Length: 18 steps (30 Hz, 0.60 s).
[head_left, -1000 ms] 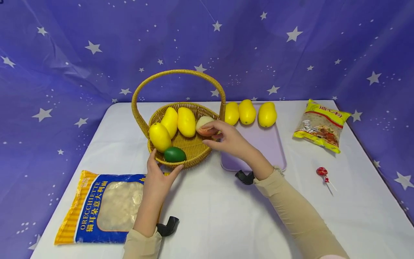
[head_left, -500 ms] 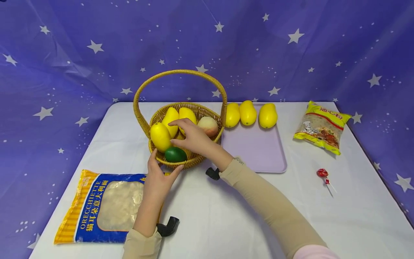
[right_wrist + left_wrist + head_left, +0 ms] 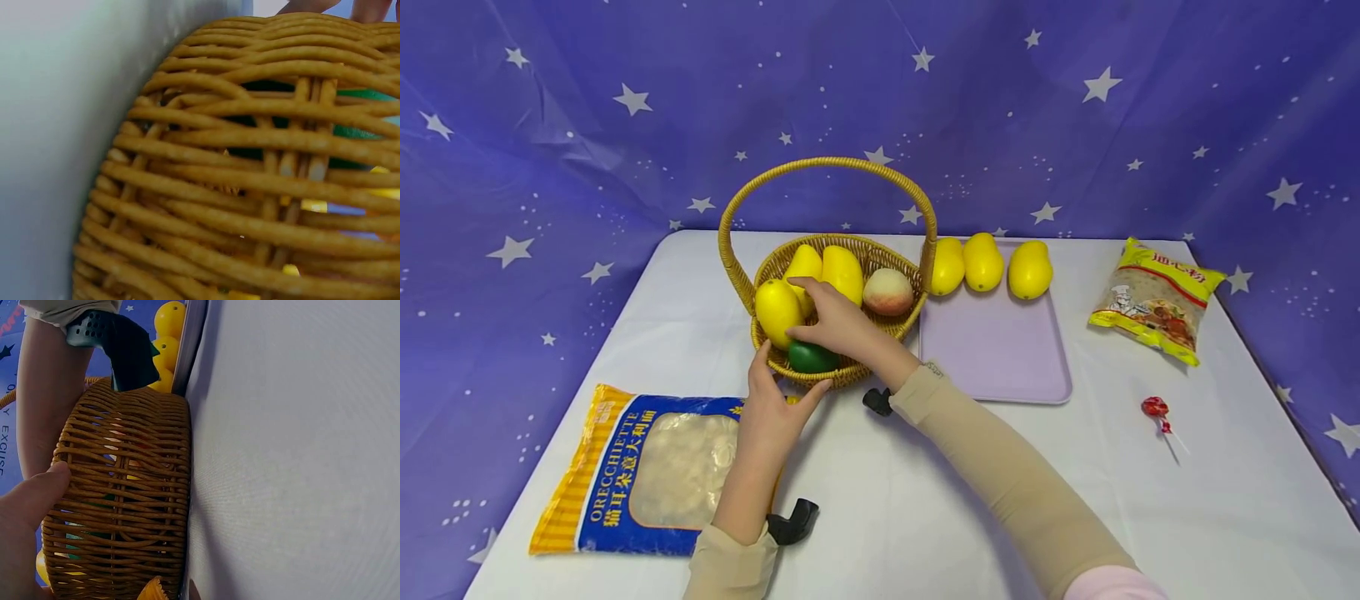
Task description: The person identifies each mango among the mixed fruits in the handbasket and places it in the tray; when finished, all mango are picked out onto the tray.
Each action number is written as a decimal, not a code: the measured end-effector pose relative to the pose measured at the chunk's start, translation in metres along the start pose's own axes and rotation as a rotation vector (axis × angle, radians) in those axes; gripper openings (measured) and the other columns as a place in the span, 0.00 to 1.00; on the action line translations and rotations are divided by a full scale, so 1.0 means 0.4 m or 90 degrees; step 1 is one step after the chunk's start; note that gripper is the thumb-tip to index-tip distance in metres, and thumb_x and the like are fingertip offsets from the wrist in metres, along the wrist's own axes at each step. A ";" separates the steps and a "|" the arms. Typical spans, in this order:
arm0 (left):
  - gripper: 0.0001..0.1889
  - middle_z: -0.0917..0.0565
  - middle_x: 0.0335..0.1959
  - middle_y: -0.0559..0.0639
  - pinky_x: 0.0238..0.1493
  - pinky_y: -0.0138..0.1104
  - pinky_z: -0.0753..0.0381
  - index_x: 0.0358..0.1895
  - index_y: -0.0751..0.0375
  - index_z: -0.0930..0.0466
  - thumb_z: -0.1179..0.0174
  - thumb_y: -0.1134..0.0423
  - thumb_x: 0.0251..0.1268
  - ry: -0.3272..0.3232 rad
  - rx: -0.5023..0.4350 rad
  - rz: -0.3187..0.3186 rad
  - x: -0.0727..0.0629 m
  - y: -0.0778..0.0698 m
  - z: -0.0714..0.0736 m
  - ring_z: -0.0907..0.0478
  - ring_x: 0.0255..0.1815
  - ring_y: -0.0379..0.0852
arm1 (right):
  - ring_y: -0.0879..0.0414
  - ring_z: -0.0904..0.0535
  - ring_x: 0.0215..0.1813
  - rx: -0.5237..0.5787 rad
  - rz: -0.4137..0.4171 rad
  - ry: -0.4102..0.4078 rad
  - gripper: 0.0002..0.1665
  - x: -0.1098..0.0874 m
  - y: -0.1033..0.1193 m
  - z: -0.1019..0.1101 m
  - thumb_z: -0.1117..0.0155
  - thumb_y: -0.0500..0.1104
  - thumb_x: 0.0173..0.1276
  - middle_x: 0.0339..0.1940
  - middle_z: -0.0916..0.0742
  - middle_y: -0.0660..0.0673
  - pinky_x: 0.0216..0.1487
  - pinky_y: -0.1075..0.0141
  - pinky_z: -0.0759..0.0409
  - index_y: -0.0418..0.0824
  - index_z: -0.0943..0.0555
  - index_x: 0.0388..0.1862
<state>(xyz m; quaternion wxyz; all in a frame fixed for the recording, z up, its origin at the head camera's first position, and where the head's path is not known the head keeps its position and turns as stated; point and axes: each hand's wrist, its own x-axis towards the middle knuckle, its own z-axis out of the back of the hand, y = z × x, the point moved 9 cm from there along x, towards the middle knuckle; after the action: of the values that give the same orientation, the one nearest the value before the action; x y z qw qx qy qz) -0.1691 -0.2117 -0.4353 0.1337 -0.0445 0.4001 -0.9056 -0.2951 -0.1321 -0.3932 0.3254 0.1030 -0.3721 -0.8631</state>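
A wicker basket [image 3: 842, 377] with a tall handle holds several yellow mangoes [image 3: 843, 273], a peach [image 3: 888, 292] and a dark green egg-shaped fruit [image 3: 813, 358]. My left hand [image 3: 772, 421] holds the basket's near-left end. Its thumb [image 3: 47, 490] lies against the upper wall in the left wrist view. Inside the basket, my right hand [image 3: 844, 327] reaches across to the leftmost mango [image 3: 778, 313], thumb and fingertips on its right side. The right wrist view is filled by the woven wall [image 3: 206, 181]; the right hand's grip is hidden there.
Right of the basket is a lilac tray [image 3: 992, 358] with 3 mangoes [image 3: 983, 262] along its back. A yellow food packet [image 3: 1157, 300] and a red lollipop [image 3: 1156, 408] lie further right. An orecchiette bag [image 3: 662, 475] lies front left, partly under the left forearm.
My right hand has let go of the peach at the basket's right end and moved left to the leftmost mango. The left hand stays on the basket. The head view has shifted slightly.
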 end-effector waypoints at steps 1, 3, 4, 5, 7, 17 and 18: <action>0.57 0.50 0.74 0.64 0.58 0.57 0.32 0.77 0.56 0.62 0.39 0.31 0.54 0.000 0.000 0.000 0.000 0.000 0.001 0.37 0.66 0.65 | 0.53 0.27 0.59 0.004 0.000 0.002 0.45 0.002 0.001 -0.002 0.30 0.51 0.63 0.64 0.26 0.42 0.57 0.64 0.27 0.44 0.40 0.74; 0.57 0.50 0.74 0.64 0.59 0.57 0.32 0.77 0.56 0.62 0.39 0.32 0.55 0.000 0.001 0.001 -0.001 0.000 0.003 0.37 0.66 0.65 | 0.54 0.26 0.58 0.011 0.001 0.003 0.45 0.005 0.005 -0.006 0.30 0.51 0.62 0.62 0.24 0.42 0.56 0.65 0.27 0.43 0.40 0.74; 0.57 0.50 0.74 0.64 0.59 0.57 0.32 0.77 0.56 0.62 0.39 0.32 0.55 0.000 0.000 0.000 -0.001 -0.001 0.003 0.37 0.66 0.65 | 0.54 0.26 0.57 0.017 0.002 0.003 0.45 0.005 0.006 -0.007 0.30 0.50 0.62 0.62 0.24 0.42 0.55 0.65 0.26 0.43 0.40 0.74; 0.57 0.50 0.74 0.64 0.58 0.57 0.32 0.77 0.56 0.62 0.39 0.32 0.55 0.000 -0.001 0.000 -0.001 -0.001 0.002 0.37 0.66 0.65 | 0.54 0.26 0.57 0.023 0.003 0.004 0.46 0.006 0.007 -0.008 0.29 0.50 0.62 0.61 0.23 0.42 0.55 0.66 0.26 0.42 0.40 0.74; 0.57 0.49 0.74 0.64 0.58 0.57 0.32 0.77 0.56 0.62 0.39 0.32 0.55 0.000 -0.001 0.001 -0.001 0.000 0.002 0.37 0.66 0.65 | 0.54 0.25 0.57 0.035 0.002 0.003 0.46 0.006 0.010 -0.012 0.29 0.49 0.62 0.60 0.22 0.42 0.55 0.66 0.25 0.41 0.40 0.74; 0.58 0.51 0.75 0.62 0.59 0.56 0.31 0.77 0.53 0.64 0.40 0.30 0.53 0.004 -0.005 0.004 0.000 0.003 -0.001 0.37 0.67 0.63 | 0.54 0.24 0.54 0.082 0.000 -0.044 0.46 0.001 0.010 0.004 0.26 0.47 0.58 0.58 0.23 0.43 0.49 0.67 0.23 0.44 0.38 0.72; 0.58 0.50 0.75 0.62 0.59 0.56 0.31 0.77 0.53 0.63 0.40 0.30 0.53 0.003 -0.004 0.003 0.000 0.002 -0.001 0.37 0.67 0.64 | 0.54 0.23 0.53 0.087 0.000 -0.052 0.46 -0.001 0.009 0.010 0.26 0.47 0.58 0.58 0.23 0.43 0.48 0.67 0.23 0.44 0.38 0.72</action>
<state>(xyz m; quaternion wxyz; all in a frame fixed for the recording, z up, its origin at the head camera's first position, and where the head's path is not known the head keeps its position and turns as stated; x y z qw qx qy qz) -0.1691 -0.2121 -0.4362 0.1348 -0.0420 0.4034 -0.9040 -0.2946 -0.1315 -0.3879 0.3020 0.0901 -0.4431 -0.8393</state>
